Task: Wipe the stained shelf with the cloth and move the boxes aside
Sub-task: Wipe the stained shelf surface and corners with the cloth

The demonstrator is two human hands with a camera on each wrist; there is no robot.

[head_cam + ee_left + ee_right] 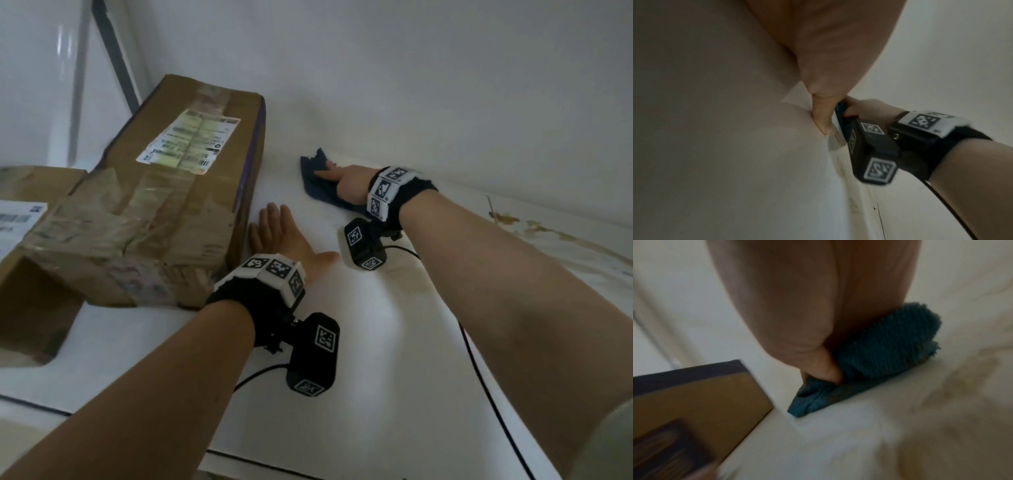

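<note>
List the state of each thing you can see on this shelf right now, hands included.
Left hand: open, flat on the shelf beside the large box.
Right hand: pressing the cloth down.
Cloth: crumpled under the right hand.
Large box: taped shut, torn.
Shelf: brown stains remain on the right.

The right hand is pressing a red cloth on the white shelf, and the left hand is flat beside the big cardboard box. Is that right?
Almost. The cloth is dark blue, not red; the right wrist view shows its colour clearly. The rest holds: the right hand presses it on the white shelf, and the left hand lies flat beside the big cardboard box.
</note>
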